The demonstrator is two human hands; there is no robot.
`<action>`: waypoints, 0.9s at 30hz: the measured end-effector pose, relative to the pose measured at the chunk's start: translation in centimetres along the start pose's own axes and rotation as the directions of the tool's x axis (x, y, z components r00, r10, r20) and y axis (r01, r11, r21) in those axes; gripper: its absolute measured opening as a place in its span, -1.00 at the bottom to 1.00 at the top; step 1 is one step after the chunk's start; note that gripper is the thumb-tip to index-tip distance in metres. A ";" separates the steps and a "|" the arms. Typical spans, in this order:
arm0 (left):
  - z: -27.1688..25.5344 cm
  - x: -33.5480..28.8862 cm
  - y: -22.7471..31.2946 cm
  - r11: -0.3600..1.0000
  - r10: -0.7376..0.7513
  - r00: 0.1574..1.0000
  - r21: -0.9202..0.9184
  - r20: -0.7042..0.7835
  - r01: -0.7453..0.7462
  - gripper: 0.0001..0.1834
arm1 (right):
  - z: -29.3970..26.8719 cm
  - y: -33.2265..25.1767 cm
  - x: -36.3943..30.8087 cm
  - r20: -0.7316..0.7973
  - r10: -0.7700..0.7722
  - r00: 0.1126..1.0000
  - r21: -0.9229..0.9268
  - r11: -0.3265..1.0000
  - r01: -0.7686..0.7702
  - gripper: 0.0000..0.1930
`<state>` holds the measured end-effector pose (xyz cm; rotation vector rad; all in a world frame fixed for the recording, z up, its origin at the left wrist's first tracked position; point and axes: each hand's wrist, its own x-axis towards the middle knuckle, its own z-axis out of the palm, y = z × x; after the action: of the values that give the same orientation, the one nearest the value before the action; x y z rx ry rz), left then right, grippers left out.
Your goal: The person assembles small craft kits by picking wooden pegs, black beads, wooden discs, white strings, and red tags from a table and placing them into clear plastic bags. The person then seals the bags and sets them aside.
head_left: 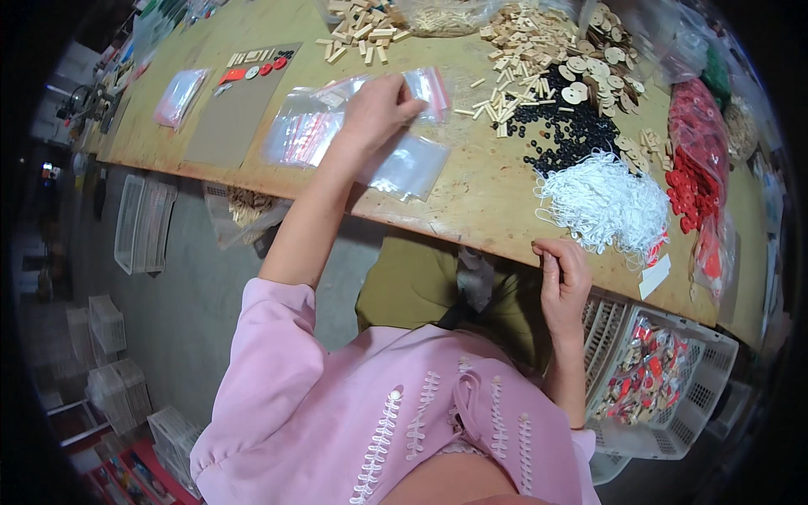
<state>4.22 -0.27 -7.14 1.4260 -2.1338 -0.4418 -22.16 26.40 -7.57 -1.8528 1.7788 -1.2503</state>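
Observation:
My left hand (383, 109) is over clear zip bags (307, 135) with red-striped edges, spread on the table. Its fingers are curled, with the tips hidden, so I cannot make out what they hold. Another clear bag (408, 164) lies just below that wrist, close to the table's front edge. My right hand (566, 273) rests at the front edge, fingers curled in and thumb up; anything inside them is too hidden to name. Beyond it lies a heap of white string loops (602, 202).
Black beads (564, 126), wooden sticks (518, 93), wooden discs (606, 71) and blocks (362, 29) lie in piles at the back. Red pieces (690, 194) spill from a bag at right. A brown board (231, 118) bears sample parts. Below right stands a crate (699, 379) of filled bags.

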 end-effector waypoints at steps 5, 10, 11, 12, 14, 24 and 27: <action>0.0 -0.4 -1.4 0.980 -0.074 0.997 -0.185 0.032 0.079 -0.78 | 0.0 0.0 -0.1 -0.011 -0.008 1.000 0.002 1.000 0.008 -0.88; -1.6 -2.6 1.0 0.958 0.284 0.926 0.096 -0.249 -0.269 -0.89 | -0.4 -0.4 1.6 0.061 0.108 0.992 0.082 0.990 -0.112 -0.89; -2.2 -3.6 2.9 0.935 0.354 0.910 0.088 -0.218 -0.342 -0.90 | -0.3 -0.7 2.2 0.066 0.154 0.986 0.133 0.978 -0.162 -0.88; -2.5 -4.6 5.0 0.907 0.422 0.887 0.072 -0.189 -0.416 -0.90 | -0.1 -1.1 2.7 0.080 0.180 0.980 0.217 0.957 -0.193 -0.88; -3.0 -7.0 8.5 0.841 0.541 0.831 0.067 -0.129 -0.537 -0.85 | 1.0 -2.6 4.1 0.135 0.218 0.967 0.407 0.877 -0.255 -0.87; -1.3 -10.3 10.5 0.786 0.569 0.818 -0.234 -0.085 -0.572 -0.89 | 0.0 -4.2 5.5 0.542 0.183 0.820 0.576 0.630 -0.521 -0.83; -0.6 -10.4 10.6 0.799 0.538 0.833 -0.235 -0.133 -0.554 -0.90 | 0.0 -3.8 5.4 0.566 0.226 0.793 0.555 0.606 -0.569 -0.84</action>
<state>-0.17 13.49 -3.49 0.6159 -2.2115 -0.4265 -20.40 22.24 -2.77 -1.0627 1.1219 -1.0001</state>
